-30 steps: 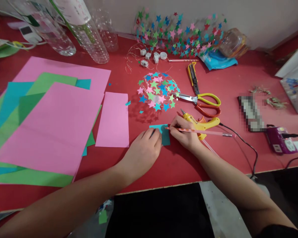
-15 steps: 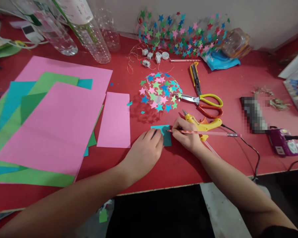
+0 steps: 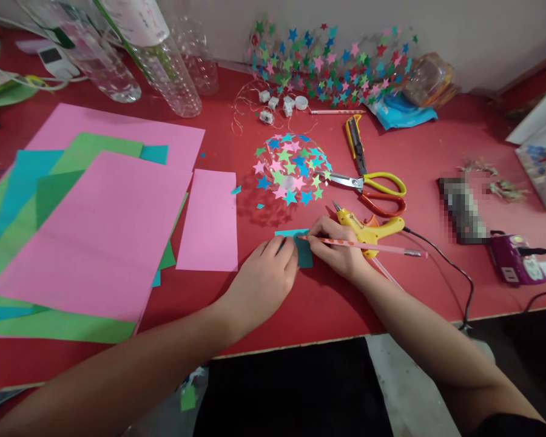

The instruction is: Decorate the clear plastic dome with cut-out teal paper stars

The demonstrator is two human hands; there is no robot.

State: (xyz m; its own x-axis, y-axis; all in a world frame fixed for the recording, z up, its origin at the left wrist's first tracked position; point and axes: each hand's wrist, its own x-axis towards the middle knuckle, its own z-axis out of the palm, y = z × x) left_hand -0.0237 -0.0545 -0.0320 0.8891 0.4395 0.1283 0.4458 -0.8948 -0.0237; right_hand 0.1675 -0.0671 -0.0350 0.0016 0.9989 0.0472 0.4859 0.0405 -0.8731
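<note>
A small piece of teal paper (image 3: pixel 306 258) lies on the red table near its front edge. Resting on its left part, my left hand (image 3: pixel 267 276) has its fingers flat and slightly apart, pressing the sheet and hiding some of it. My right hand (image 3: pixel 339 252) is closed in a writing grip around a pink pencil (image 3: pixel 373 246), whose tip is over the teal paper close to my left fingertips. Just beyond the paper sits a clear rounded piece covered with colourful paper stars (image 3: pixel 295 167). A yellow glue gun (image 3: pixel 382 229) lies right behind my right hand.
Coloured paper sheets (image 3: pixel 95 230) are stacked at left, beside a pink rectangle (image 3: pixel 209 218). Scissors (image 3: pixel 382 188) and a utility knife (image 3: pixel 355 144) lie behind the glue gun. Plastic bottles (image 3: pixel 175 73) and a star-covered clear bottle (image 3: pixel 332 67) line the back. A purple power socket (image 3: pixel 514 260) is at right.
My right hand has shifted slightly left with the pencil, bringing its tip nearer my left fingers on the teal paper. The left hand stays in place.
</note>
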